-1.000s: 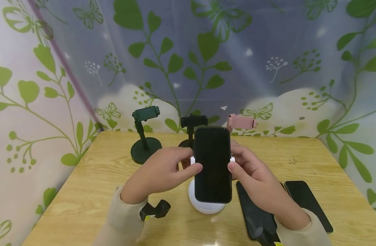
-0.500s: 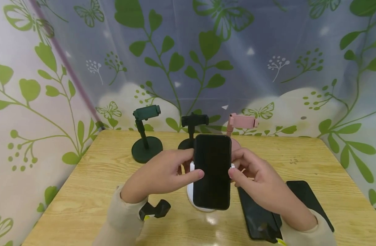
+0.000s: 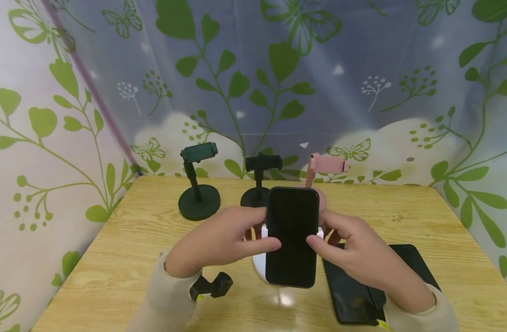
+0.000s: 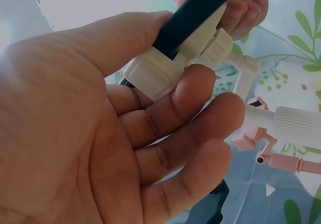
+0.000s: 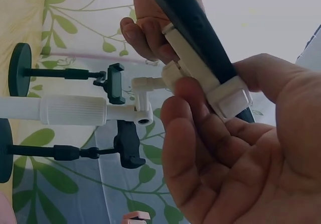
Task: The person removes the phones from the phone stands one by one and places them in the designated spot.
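Note:
A black smartphone (image 3: 292,237) sits upright in the clamp of a white phone stand, whose round base (image 3: 259,265) shows partly behind it. My left hand (image 3: 224,237) holds the phone's left side, thumb on the screen edge and fingers behind. On the opposite side, my right hand (image 3: 361,253) grips likewise, its thumb on the front edge. In the left wrist view the white clamp end (image 4: 155,73) lies between thumb and fingers. The right wrist view shows the other clamp end (image 5: 230,98) against that hand, and the stand's ribbed pole (image 5: 72,109).
Behind stand a dark green phone stand (image 3: 199,201), a black one (image 3: 263,162) and a pink one (image 3: 329,163). Dark flat devices, including a black one (image 3: 353,299), lie on the wooden table (image 3: 120,258) under the right forearm. A patterned curtain (image 3: 253,69) closes the back.
The phone and both hands have come lower in the head view, and lately slightly to the right. Both hands keep their hold on the phone's sides. The other stands stay put.

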Demonstrator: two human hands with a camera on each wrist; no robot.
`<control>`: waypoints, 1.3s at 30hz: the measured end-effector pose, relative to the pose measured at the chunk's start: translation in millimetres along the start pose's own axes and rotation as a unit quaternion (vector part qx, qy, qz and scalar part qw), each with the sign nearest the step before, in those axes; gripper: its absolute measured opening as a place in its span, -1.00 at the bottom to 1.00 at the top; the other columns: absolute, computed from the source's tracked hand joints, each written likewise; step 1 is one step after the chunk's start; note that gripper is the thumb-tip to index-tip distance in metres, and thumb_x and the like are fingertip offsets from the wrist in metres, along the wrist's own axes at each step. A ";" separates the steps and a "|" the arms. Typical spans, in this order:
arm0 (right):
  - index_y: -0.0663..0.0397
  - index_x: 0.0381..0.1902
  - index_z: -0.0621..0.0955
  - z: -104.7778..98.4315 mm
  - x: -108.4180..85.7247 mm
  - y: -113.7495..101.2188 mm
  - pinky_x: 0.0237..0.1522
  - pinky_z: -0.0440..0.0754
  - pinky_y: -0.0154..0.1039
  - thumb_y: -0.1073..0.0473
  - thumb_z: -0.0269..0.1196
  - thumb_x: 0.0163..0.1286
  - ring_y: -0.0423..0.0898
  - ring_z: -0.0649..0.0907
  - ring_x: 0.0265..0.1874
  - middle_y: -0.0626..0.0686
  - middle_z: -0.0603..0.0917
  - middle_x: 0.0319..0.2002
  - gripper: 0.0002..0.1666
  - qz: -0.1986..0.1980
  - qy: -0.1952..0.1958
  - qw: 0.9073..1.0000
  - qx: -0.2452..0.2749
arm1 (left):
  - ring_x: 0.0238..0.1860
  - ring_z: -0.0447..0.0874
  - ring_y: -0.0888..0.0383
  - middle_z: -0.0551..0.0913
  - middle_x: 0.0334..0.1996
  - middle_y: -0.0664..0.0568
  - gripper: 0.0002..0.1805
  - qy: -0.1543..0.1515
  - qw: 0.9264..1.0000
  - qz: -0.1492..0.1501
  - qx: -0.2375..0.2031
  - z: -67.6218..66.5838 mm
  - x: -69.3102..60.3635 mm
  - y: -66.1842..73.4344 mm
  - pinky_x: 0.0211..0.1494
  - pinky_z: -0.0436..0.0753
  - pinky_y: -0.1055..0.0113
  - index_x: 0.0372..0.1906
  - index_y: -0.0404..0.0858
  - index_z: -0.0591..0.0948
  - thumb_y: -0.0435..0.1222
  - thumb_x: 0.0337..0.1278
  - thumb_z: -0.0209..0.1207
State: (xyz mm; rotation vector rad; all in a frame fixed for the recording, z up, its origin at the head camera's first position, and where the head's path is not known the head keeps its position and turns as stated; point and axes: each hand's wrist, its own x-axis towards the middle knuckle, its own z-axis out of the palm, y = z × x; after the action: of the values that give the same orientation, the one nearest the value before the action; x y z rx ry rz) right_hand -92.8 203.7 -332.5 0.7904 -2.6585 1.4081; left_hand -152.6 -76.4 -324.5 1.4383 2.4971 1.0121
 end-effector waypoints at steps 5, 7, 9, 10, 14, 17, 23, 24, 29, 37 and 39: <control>-0.12 0.12 0.67 -4.4 -0.3 2.1 -0.24 0.65 -0.24 0.20 0.26 0.56 -0.23 0.66 -0.30 -0.20 0.72 -0.15 -0.75 -0.011 -0.018 1.000 -0.007 | -0.49 0.52 0.38 0.61 -0.42 0.31 -0.77 0.010 1.000 -0.010 0.023 1.3 -1.5 5.7 -0.42 0.58 0.39 -0.05 -0.01 0.64 -0.03 0.36 0.34; -0.11 0.16 0.66 -6.0 -0.3 2.6 -0.23 0.65 -0.24 0.20 0.26 0.55 -0.22 0.65 -0.28 -0.19 0.73 -0.11 -0.72 -0.015 -0.025 1.000 -0.006 | -0.52 0.50 0.38 0.60 -0.45 0.31 -0.77 0.015 0.999 -0.017 0.041 2.2 -2.1 8.1 -0.44 0.56 0.40 -0.15 -0.02 0.62 0.00 0.34 0.34; -0.11 0.23 0.64 -7.5 -0.4 3.3 -0.23 0.65 -0.24 0.20 0.25 0.56 -0.22 0.65 -0.27 -0.17 0.73 -0.04 -0.66 -0.018 -0.031 0.999 -0.003 | -0.53 0.49 0.40 0.59 -0.47 0.32 -0.75 0.020 0.998 -0.019 0.056 3.6 -2.4 9.5 -0.44 0.55 0.42 -0.22 0.00 0.60 0.04 0.33 0.35; -0.10 0.26 0.63 -8.2 -0.3 3.7 -0.23 0.65 -0.24 0.20 0.25 0.56 -0.21 0.66 -0.26 -0.15 0.73 0.00 -0.64 -0.020 -0.034 0.999 -0.002 | -0.53 0.49 0.41 0.60 -0.46 0.33 -0.75 0.022 0.998 -0.018 0.060 4.0 -2.1 9.7 -0.44 0.54 0.42 -0.22 0.00 0.59 0.05 0.33 0.35; -0.07 0.31 0.60 -8.6 0.7 4.6 -0.25 0.64 -0.24 0.21 0.22 0.58 -0.20 0.65 -0.27 -0.12 0.72 0.04 -0.60 -0.022 -0.038 0.999 0.002 | -0.48 0.52 0.42 0.62 -0.43 0.34 -0.75 0.026 0.999 -0.004 0.030 4.4 -0.7 6.3 -0.39 0.57 0.41 -0.09 0.00 0.65 0.00 0.30 0.38; -0.09 0.22 0.64 -7.0 1.8 4.0 -0.27 0.63 -0.25 0.19 0.21 0.59 -0.21 0.64 -0.29 -0.15 0.71 -0.08 -0.69 -0.016 -0.033 0.999 -0.006 | -0.51 0.52 0.40 0.60 -0.46 0.34 -0.79 0.031 0.999 0.000 0.004 2.5 -1.4 1.8 -0.40 0.58 0.40 -0.17 -0.01 0.65 -0.04 0.26 0.41; -0.17 -0.06 0.62 -5.1 1.9 -0.1 -0.34 0.60 -0.26 0.09 0.21 0.60 -0.24 0.63 -0.33 -0.19 0.65 -0.28 -0.94 0.006 -0.030 0.999 -0.036 | -0.60 0.47 0.35 0.55 -0.52 0.33 -0.76 0.033 0.999 0.009 -0.009 -0.6 -3.2 -2.9 -0.46 0.55 0.39 -0.36 -0.01 0.56 -0.06 0.31 0.38; -0.17 -0.05 0.62 -5.2 1.4 -0.6 -0.35 0.60 -0.26 0.08 0.21 0.60 -0.24 0.63 -0.36 -0.19 0.65 -0.28 -0.93 0.011 -0.030 0.999 -0.036 | -0.59 0.47 0.34 0.55 -0.52 0.33 -0.77 0.030 0.999 0.011 -0.014 -0.8 -3.0 -2.8 -0.46 0.55 0.39 -0.35 -0.01 0.57 -0.06 0.32 0.37; -0.23 -0.01 0.69 -3.9 -1.8 -0.2 -0.48 0.53 -0.28 0.08 0.23 0.59 -0.24 0.54 -0.55 -0.22 0.61 -0.45 -0.87 0.016 -0.030 0.999 -0.041 | -0.55 0.50 0.37 0.56 -0.52 0.31 -0.81 0.020 0.999 0.020 -0.021 -0.8 -1.2 -2.6 -0.42 0.57 0.39 -0.33 0.00 0.58 -0.08 0.38 0.32; -0.24 -0.37 0.67 0.5 -2.6 4.9 -0.62 0.35 -0.30 0.15 0.27 0.55 -0.30 0.33 -0.71 -0.26 0.34 -0.67 -0.77 -0.017 -0.011 0.999 -0.039 | -0.51 0.51 0.39 0.56 -0.49 0.34 -0.75 0.030 0.999 0.025 0.000 0.3 -0.5 -2.4 -0.39 0.57 0.40 -0.39 -0.01 0.52 -0.07 0.38 0.30; -0.24 -0.32 0.71 -0.1 -2.6 6.2 -0.62 0.35 -0.30 0.19 0.27 0.54 -0.30 0.34 -0.71 -0.26 0.34 -0.67 -0.79 -0.025 -0.004 0.999 -0.034 | -0.48 0.53 0.40 0.58 -0.47 0.34 -0.83 0.025 0.999 0.025 -0.007 0.6 -1.1 -0.7 -0.37 0.59 0.40 -0.30 0.01 0.59 -0.06 0.39 0.31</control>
State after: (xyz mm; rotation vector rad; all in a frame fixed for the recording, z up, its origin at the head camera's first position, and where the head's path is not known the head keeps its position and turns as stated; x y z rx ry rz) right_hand -93.3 207.7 -337.9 0.8502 -2.6573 1.2975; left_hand -152.4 -77.2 -325.6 1.4965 2.4961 1.0854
